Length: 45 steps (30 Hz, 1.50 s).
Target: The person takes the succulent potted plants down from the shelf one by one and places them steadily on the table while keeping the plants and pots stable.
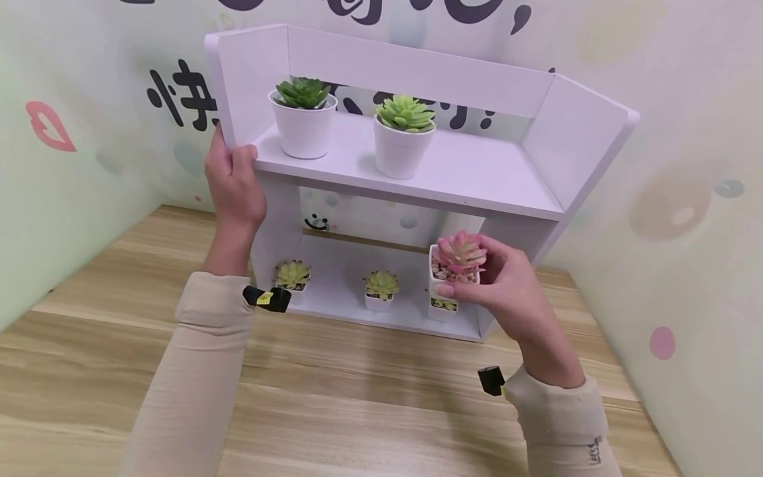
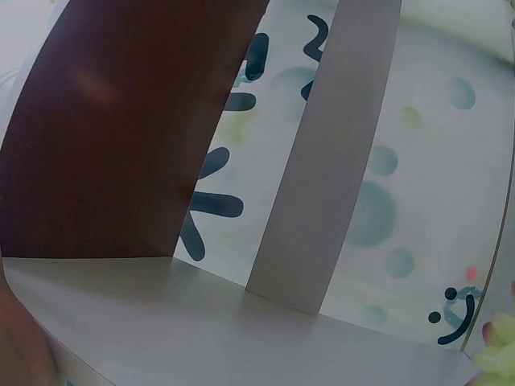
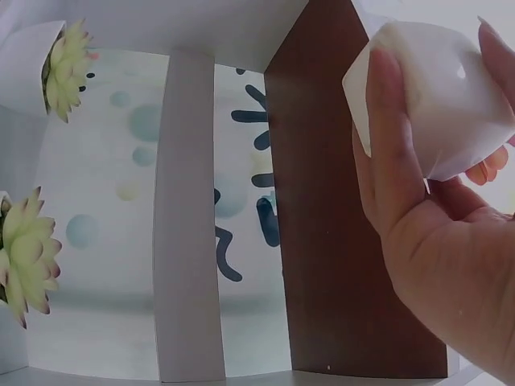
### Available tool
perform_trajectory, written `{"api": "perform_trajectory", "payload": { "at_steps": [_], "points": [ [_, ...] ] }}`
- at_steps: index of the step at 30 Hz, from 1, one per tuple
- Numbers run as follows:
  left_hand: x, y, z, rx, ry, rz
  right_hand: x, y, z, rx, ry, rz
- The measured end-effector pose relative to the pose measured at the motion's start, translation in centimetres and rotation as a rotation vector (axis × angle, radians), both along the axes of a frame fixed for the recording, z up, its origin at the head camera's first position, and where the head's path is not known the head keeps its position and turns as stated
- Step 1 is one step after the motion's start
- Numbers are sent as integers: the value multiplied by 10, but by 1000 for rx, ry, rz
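Observation:
My left hand [image 1: 235, 189] grips the left side of a white two-tier shelf [image 1: 489, 162] at the level of its upper board. In the left wrist view only a bit of that hand [image 2: 22, 346] shows at the lower left edge. My right hand [image 1: 509, 285] holds a pink succulent [image 1: 461, 252] in a square white pot [image 1: 438, 286], thumb on the front. The pot overlaps a small potted succulent [image 1: 442, 311] on the lower board in the head view. The right wrist view shows the fingers [image 3: 394, 121] around the held pot from below.
On the upper board stand a dark green succulent [image 1: 304, 126] and a light green succulent [image 1: 405, 142] in round white pots. Two more small yellow-green succulents, one left [image 1: 292, 275] and one central [image 1: 381, 288], sit on the lower board. The shelf stands on a wooden table [image 1: 334, 397] against a printed wall.

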State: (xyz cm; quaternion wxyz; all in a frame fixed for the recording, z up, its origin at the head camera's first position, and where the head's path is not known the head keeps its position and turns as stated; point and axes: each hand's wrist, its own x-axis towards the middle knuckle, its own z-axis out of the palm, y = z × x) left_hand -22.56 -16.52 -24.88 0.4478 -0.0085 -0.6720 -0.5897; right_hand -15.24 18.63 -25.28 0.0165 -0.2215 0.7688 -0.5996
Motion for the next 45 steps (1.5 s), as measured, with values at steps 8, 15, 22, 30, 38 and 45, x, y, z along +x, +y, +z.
{"api": "perform_trajectory", "payload": {
  "at_steps": [8,15,22,30,38,45],
  "points": [
    [0,2,0,3,5,-1,1,1,-1,-17,11,-4],
    [0,1,0,5,-3,8,4,5,-5,-17,16,-4],
    [-1,1,0,-5,-7,2,8,11,-7,16,-6,-65],
    [-1,1,1,-7,1,29,8,14,-13,-10,-32,-45],
    [0,1,1,5,-14,22,6,22,-24,89,-58,-47],
    [-2,0,-1,11,6,19,6,28,-36,144,-47,-50]
  ]
}}
